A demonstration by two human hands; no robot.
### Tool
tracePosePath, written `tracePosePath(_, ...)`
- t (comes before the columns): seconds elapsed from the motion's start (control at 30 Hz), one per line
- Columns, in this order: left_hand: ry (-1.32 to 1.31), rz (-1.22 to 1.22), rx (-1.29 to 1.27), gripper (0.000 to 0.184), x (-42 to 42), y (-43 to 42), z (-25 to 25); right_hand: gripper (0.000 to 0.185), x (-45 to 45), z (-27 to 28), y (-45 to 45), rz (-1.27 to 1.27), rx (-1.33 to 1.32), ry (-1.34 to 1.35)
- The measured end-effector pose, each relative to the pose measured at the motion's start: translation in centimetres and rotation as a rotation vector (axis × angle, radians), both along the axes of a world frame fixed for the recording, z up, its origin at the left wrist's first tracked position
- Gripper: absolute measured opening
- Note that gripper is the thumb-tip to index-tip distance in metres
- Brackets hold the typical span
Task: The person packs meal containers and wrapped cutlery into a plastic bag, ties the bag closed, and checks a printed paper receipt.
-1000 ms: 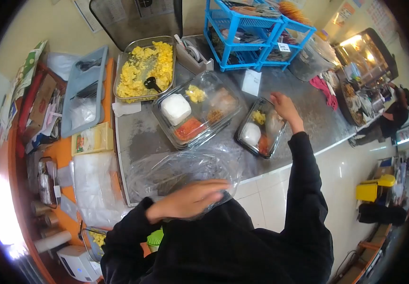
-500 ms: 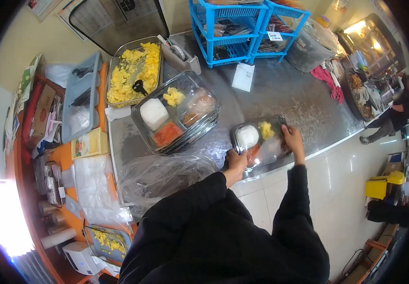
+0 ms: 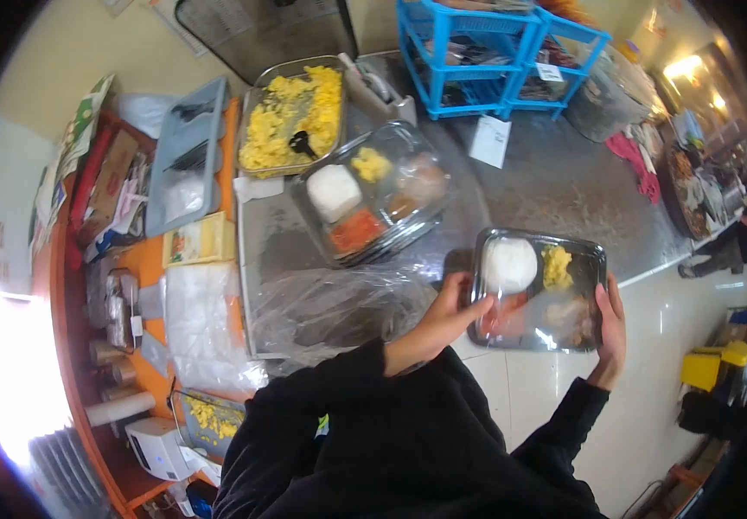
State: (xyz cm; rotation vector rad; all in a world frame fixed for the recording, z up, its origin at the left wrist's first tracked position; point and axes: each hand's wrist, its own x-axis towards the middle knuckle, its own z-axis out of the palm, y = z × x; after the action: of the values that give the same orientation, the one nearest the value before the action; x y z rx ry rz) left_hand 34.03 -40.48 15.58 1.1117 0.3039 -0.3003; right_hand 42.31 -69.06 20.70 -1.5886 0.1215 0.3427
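Note:
A lidded meal tray (image 3: pixel 539 290) with white rice, yellow egg, something red and a pale piece is held up over the counter's front edge. My left hand (image 3: pixel 443 318) grips its left side, thumb on the lid. At its right side, my right hand (image 3: pixel 610 324) has its fingers wrapped around the rim. Farther back and left, a stack of similar filled trays (image 3: pixel 373 195) stands on the metal counter. Crumpled clear plastic (image 3: pixel 339 311) lies in front of that stack. Behind it is a glass dish of yellow egg (image 3: pixel 291 117) with a black spoon.
Blue shelves (image 3: pixel 477 65) stand at the back, with a white paper (image 3: pixel 489 141) before them. A blue-grey tray (image 3: pixel 185 160) and plastic bags (image 3: pixel 205 324) lie on the left. A pink cloth (image 3: pixel 635 166) is at right; a person's leg (image 3: pixel 715 264) shows beyond.
My hands have lifted the separate meal tray from the counter and brought it closer, over the front edge. My left hand, earlier over the clear plastic, has taken hold of its left side.

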Motion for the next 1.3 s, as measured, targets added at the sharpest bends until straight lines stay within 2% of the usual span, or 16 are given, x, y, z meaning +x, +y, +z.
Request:
tracePosePath(0.1,-0.072,-0.008,-0.101,0.077,-6.2,5.3,3.6,0.049,-3.1,3.3,5.8,0.073,0.071,-0.026)
tracePosePath(0.13,-0.109,-0.112,0.061,0.079,-8.0,8.0,5.1,0.05,-4.1,3.6,7.5,0.103,0.095,-0.029)
tracePosePath(0.23,-0.114,0.019,0.269,0.074,-14.7,13.2,6.2,0.053,-6.9,3.1,12.7,0.315,0.111,0.022)
tracePosePath(0.33,0.083,0.272,0.095,0.065,-20.3,17.2,4.7,0.055,-9.1,2.6,17.8,0.574,0.084,0.185)
tracePosePath(0.4,0.193,0.391,0.015,0.059,-22.6,19.2,3.4,0.054,-10.3,0.7,21.2,0.608,0.084,0.228)
tracePosePath(0.43,0.248,0.387,0.012,0.054,-23.2,20.0,2.4,0.055,-10.3,-1.0,22.1,0.651,-0.022,0.318)
tracePosePath(0.5,0.351,0.374,0.004,0.046,-23.8,21.6,0.0,0.056,-10.6,-5.8,24.1,0.636,-0.013,0.265)
tracePosePath(0.63,0.356,0.315,-0.021,0.026,-23.7,24.0,-5.3,0.057,-10.4,-9.4,26.9,0.588,0.056,0.303)
tracePosePath(0.73,0.432,0.391,0.033,0.023,-22.3,24.6,-7.8,0.052,-10.3,-11.8,28.0,0.502,0.149,0.335)
tracePosePath(0.77,0.397,0.389,0.035,0.034,-21.9,24.4,-7.8,0.049,-10.3,-12.2,28.3,0.459,0.179,0.341)
tracePosePath(0.87,0.081,0.339,0.383,0.051,-20.4,24.0,-8.9,0.038,-10.7,-14.6,27.7,0.419,0.189,0.307)
tracePosePath(0.97,0.127,0.365,0.98,0.06,-20.7,23.7,-9.6,0.032,-11.7,-15.1,27.4,0.411,0.257,0.271)
tracePosePath(1.07,0.123,0.384,1.073,0.058,-21.4,23.6,-8.9,0.032,-12.7,-15.1,27.4,0.394,0.298,0.32)
tracePosePath(1.17,0.065,0.474,1.351,0.052,-21.9,23.4,-7.9,0.026,-13.4,-16.8,26.7,0.319,0.223,0.392)
tracePosePath(1.3,0.05,0.372,1.546,0.047,-22.0,24.1,-4.6,0.022,-14.9,-16.7,27.5,0.163,0.265,0.389)
